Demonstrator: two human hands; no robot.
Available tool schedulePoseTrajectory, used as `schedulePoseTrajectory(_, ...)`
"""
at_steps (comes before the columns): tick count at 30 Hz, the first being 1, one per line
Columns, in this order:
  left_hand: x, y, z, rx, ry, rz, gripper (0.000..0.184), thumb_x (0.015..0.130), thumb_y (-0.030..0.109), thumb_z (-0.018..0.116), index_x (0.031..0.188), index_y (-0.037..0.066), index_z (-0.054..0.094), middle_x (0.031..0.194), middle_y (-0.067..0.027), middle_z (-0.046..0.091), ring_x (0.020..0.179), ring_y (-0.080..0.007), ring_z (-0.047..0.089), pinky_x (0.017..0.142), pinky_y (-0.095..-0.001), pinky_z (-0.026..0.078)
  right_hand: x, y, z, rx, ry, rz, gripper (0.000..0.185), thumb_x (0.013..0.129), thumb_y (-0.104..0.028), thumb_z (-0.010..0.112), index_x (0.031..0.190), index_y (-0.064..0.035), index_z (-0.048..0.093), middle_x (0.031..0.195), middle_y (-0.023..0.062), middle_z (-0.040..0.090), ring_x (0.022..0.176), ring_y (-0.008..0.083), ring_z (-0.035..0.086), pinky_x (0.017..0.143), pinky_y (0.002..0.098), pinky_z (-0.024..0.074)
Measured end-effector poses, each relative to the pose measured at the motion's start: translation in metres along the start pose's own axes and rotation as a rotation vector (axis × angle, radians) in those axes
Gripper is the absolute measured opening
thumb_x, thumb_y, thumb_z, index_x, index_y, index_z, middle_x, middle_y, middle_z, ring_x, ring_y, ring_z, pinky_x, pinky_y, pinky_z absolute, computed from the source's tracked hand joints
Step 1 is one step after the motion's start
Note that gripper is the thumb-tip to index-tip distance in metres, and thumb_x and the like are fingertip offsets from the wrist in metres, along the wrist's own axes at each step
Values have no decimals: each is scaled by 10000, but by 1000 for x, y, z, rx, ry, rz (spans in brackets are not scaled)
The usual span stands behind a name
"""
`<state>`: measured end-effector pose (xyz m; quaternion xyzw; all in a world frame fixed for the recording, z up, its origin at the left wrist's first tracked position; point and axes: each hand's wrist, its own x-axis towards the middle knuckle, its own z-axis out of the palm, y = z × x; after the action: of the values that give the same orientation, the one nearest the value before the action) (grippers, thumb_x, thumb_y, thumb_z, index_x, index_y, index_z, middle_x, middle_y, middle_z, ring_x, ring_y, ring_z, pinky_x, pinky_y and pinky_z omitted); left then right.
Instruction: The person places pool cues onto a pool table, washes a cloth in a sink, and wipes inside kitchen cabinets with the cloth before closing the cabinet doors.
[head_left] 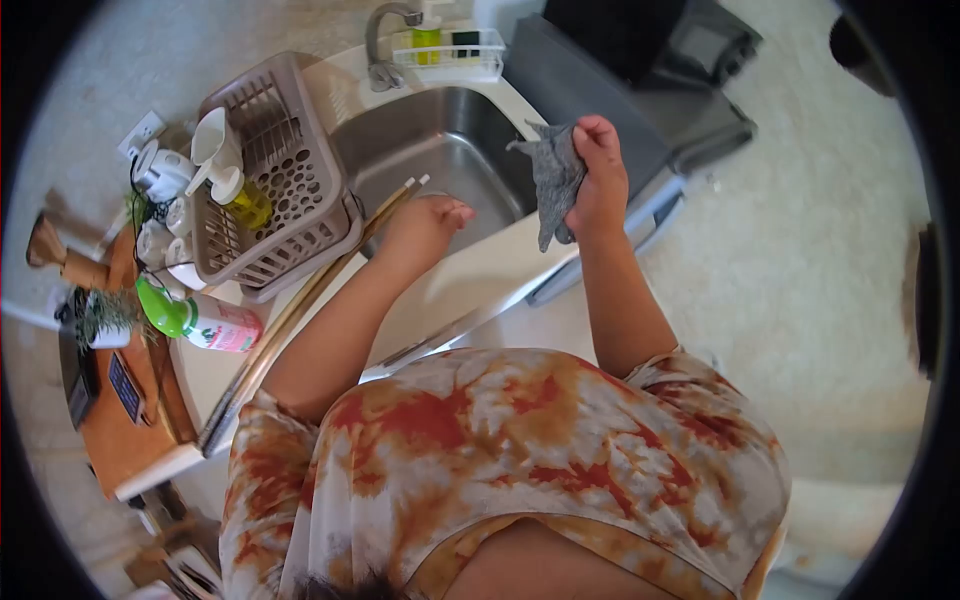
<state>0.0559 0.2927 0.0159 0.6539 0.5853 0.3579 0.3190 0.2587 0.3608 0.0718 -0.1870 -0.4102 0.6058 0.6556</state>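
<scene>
My right hand [602, 180] is closed on a crumpled grey cloth [556, 182], which hangs down in loose points beside the right front corner of the sink [430, 150]. My left hand [428, 232] is over the sink's front edge with its fingers curled together. I see nothing held in it, though its palm side is mostly hidden. Close to that hand, two long thin wooden sticks with pale tips [395, 197] run along the counter, passing behind the hand and forearm.
A beige plastic dish basket [290, 225] holds a white pitcher [215, 140] and a pump bottle of yellow liquid [245, 203]. In front of it lies a pink bottle with a green top [220, 322]. Behind the sink are a faucet [377, 50] and a white caddy [450, 60].
</scene>
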Motion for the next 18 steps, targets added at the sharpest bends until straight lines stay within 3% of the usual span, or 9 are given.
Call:
schedulePoseTrajectory(5, 50, -31, 49, 10, 137, -164, 153, 766, 196, 715, 817, 52, 709, 791, -97, 675, 697, -180, 632, 656, -297, 476, 52, 45, -33, -10, -242, 64, 172, 880, 5, 545, 1038, -61, 523, 909, -6, 529, 834, 65, 510, 774, 208, 417)
schedulePoseTrajectory(7, 61, -38, 59, -46, 116, -290, 159, 731, 203, 741, 747, 53, 691, 768, -102, 663, 688, -211, 622, 653, -311, 477, 69, 57, -54, -231, -570, 179, 132, 875, -23, 568, 1003, -55, 558, 895, -4, 527, 818, 74, 501, 772, 214, 407)
schedulePoseTrajectory(8, 64, -39, 60, -44, 145, -307, 159, 731, 203, 741, 747, 53, 691, 768, -102, 663, 688, -211, 622, 653, -311, 477, 80, 62, -59, -601, -697, 87, 97, 868, -72, 592, 960, -43, 602, 849, 9, 544, 811, 85, 510, 749, 236, 417)
schedulePoseTrajectory(11, 70, -34, 56, 202, 163, -292, 209, 693, 231, 775, 697, 53, 667, 735, -99, 647, 679, -242, 609, 657, -329, 479, 125, 114, -65, -927, -549, -97, 117, 874, -129, 592, 948, -46, 630, 787, 16, 556, 791, 100, 525, 719, 255, 432)
schedulePoseTrajectory(12, 73, -39, 57, 360, 292, -76, 240, 674, 256, 791, 691, 53, 664, 723, -94, 641, 683, -249, 606, 660, -336, 478, 142, 122, -50, -752, -531, 197, 186, 905, -154, 542, 1036, -42, 613, 940, 2, 585, 866, 93, 520, 766, 234, 416)
schedulePoseTrajectory(13, 77, -41, 58, 519, 413, 146, 272, 654, 280, 806, 684, 53, 660, 711, -89, 635, 687, -255, 603, 663, -342, 477, 162, 144, -37, -736, -557, 250, 219, 914, -175, 532, 1072, -45, 610, 944, 5, 588, 858, 107, 528, 763, 248, 429)
schedulePoseTrajectory(15, 93, -30, 52, 565, 460, 93, 273, 637, 305, 814, 676, 78, 666, 699, -82, 640, 683, -267, 610, 686, -361, 486, 192, 180, -8, -708, -600, 293, 252, 922, -196, 521, 1109, -49, 606, 949, 8, 590, 850, 122, 535, 760, 261, 442)
schedulePoseTrajectory(17, 117, -17, 37, 617, 521, 43, 275, 619, 330, 821, 668, 104, 672, 687, -75, 644, 678, -278, 616, 708, -380, 494, 213, 199, 27, -766, -649, 570, 321, 923, -179, 499, 1212, -54, 564, 967, 45, 598, 848, 159, 566, 765, 301, 474)
schedulePoseTrajectory(18, 129, -13, 25, 440, 382, -204, 276, 637, 338, 816, 684, 104, 677, 697, -72, 652, 676, -261, 621, 707, -374, 495, 223, 218, 33, -750, -674, 561, 321, 923, -179, 499, 1212, -54, 564, 967, 45, 598, 848, 159, 566, 765, 301, 474)
